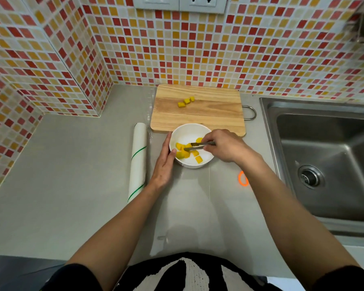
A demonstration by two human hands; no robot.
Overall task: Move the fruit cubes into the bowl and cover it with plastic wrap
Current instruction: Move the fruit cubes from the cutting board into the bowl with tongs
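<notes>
- The bench [76, 185] lies open near and left; the sink [324, 156] bounds it on the right, and tiled walls stand far and left.
- The left hand [164, 164] lies flat against the bowl's [206, 159] left wall, fingers straight, holding nothing.
- The right hand [225, 145] reaches over the bowl, pinching tongs [198, 145] whose tips are down among the cubes [187, 152].
- Three cubes lie on the board [208, 116], far of the bowl.
- The wrap roll [138, 162] lies left of the left hand.

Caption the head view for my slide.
Right hand tongs fruit cubes into bowl; left hand steadies it.
</notes>
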